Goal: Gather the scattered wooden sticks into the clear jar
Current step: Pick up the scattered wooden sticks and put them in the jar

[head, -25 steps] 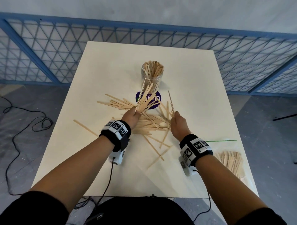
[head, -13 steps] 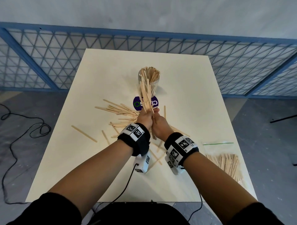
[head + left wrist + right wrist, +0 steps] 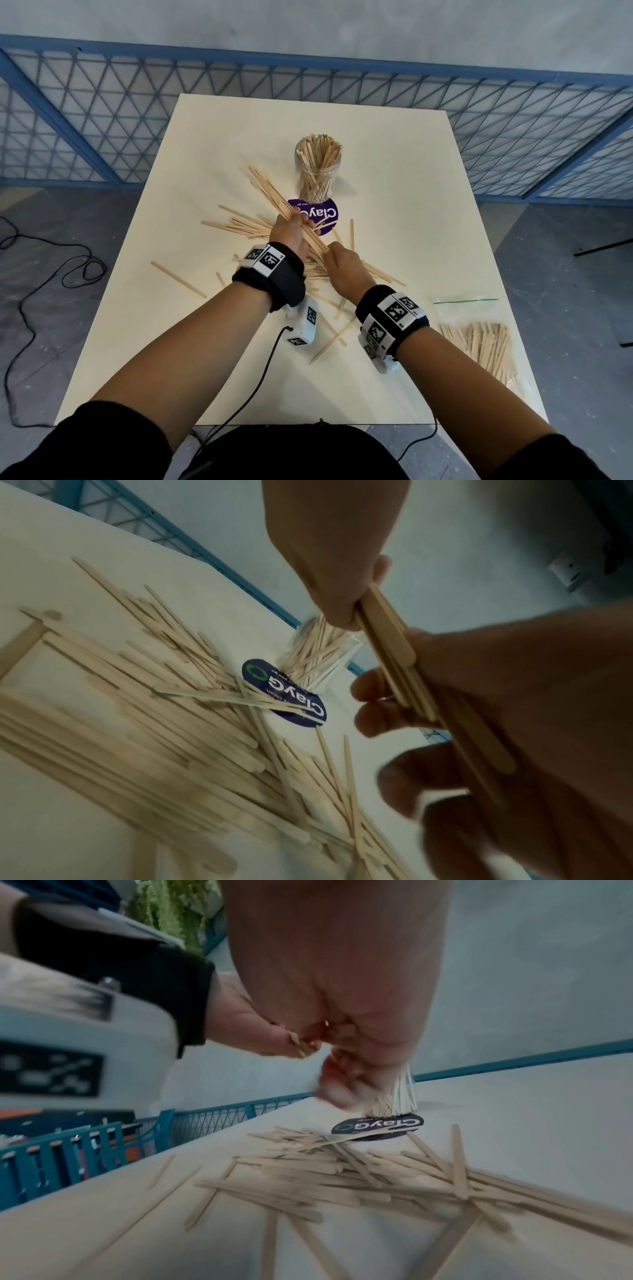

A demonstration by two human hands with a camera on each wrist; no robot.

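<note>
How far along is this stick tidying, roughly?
Partway. Done: the jar already stands packed with sticks. In hand: the left hand grips a bundle of sticks tilted over the table, and the right hand holds its near end. Left: a loose pile still lies scattered by the purple sticker, and the bundle is not yet in the jar.

One clear jar (image 3: 318, 171) stands on the single worktop (image 3: 394, 192), crammed with more wooden sticks than can be counted. One purple round sticker (image 3: 320, 214) lies just in front of it, and one plastic bag (image 3: 478, 337) of further sticks lies at the right edge. Two hands share one bundle of sticks (image 3: 274, 197), and dozens of loose sticks (image 3: 236, 224) lie scattered, too overlapped to number.
</note>
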